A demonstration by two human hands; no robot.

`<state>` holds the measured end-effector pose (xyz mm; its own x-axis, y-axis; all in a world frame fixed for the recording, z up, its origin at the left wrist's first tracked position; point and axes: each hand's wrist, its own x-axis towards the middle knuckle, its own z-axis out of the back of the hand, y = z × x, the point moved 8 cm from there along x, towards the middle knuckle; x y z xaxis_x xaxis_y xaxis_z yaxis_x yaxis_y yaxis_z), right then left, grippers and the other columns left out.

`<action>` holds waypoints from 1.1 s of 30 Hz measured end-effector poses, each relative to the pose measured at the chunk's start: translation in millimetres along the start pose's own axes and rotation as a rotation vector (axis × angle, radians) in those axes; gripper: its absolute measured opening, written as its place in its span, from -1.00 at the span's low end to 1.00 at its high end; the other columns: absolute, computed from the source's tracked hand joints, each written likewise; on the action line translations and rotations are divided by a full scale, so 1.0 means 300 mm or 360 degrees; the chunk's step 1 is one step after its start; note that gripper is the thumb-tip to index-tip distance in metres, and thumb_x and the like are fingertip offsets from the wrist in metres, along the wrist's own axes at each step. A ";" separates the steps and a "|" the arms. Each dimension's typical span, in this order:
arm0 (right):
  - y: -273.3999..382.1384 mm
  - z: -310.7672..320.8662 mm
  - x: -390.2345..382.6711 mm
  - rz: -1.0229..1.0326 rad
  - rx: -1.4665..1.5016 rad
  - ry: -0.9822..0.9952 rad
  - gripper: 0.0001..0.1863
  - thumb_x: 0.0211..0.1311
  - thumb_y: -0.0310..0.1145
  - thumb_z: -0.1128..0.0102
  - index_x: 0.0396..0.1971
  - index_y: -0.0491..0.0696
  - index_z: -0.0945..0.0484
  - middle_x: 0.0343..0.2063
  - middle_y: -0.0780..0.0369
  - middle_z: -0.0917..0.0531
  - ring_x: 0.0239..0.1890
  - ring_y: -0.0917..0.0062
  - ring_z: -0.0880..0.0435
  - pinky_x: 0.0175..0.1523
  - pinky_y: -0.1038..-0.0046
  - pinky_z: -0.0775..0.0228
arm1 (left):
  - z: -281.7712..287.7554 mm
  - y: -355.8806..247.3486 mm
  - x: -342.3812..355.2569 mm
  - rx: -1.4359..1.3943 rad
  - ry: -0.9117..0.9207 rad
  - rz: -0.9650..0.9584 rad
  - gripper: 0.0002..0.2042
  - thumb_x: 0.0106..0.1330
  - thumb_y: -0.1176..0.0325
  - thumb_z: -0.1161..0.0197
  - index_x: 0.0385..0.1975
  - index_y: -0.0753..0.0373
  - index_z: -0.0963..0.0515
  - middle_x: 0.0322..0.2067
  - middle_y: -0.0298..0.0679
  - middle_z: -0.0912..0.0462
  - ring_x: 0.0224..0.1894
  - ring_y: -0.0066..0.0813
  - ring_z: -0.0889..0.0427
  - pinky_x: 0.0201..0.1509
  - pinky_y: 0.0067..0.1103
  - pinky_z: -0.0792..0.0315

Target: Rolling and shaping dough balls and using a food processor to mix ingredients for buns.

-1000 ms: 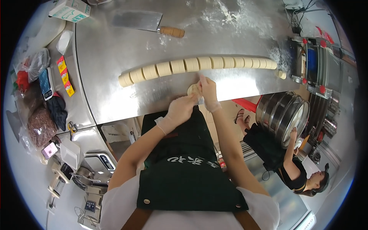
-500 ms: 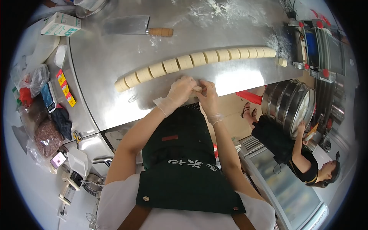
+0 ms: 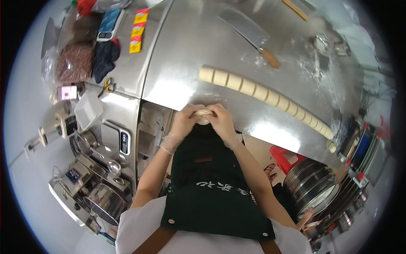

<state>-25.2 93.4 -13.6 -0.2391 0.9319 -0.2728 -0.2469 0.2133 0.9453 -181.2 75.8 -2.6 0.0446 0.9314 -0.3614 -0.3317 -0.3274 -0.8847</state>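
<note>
Both hands wear clear plastic gloves and meet at the near edge of the steel table (image 3: pixel 177 80). Between them is a pale piece of dough (image 3: pixel 204 114), partly covered by the fingers. My left hand (image 3: pixel 185 120) grips its left side, and my right hand (image 3: pixel 220 120) grips its right side. Just beyond, a long row of cut dough pieces (image 3: pixel 256 91) slants from upper left to lower right, with one small end piece (image 3: pixel 331 147) apart from it. A cleaver (image 3: pixel 249 31) with a wooden handle lies behind the row.
Flour dusts the table's right side. At left are yellow-red packets (image 3: pixel 138 31), scissors (image 3: pixel 108 86), a white tray (image 3: pixel 89 111) and a kitchen scale (image 3: pixel 116 139). Stacked metal steamers (image 3: pixel 311 186) stand at lower right, with a co-worker's hand (image 3: pixel 308 215) at them.
My view has turned, so the table and dough row appear rotated clockwise. My hands have drawn closer together around the dough piece, which now shows more clearly.
</note>
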 end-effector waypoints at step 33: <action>0.186 -0.442 0.554 0.0636 -0.1670 -0.0452 -0.75 0.29 -0.34 -0.21 -0.06 0.00 -0.60 -0.25 0.20 -0.64 -0.21 0.26 -0.62 -0.15 0.25 -0.49 | 0.385 -0.008 0.225 0.1609 -0.0463 -0.0754 -0.58 0.23 0.33 -0.16 0.10 0.30 -0.54 0.09 -0.14 -0.48 0.22 -0.15 -0.44 0.27 -0.25 -0.39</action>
<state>-203.2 221.4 -29.9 -0.2890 0.9387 0.1878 -0.8913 -0.3355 0.3051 -286.1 157.8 9.1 0.1911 0.9713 0.1419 -0.9491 0.2197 -0.2258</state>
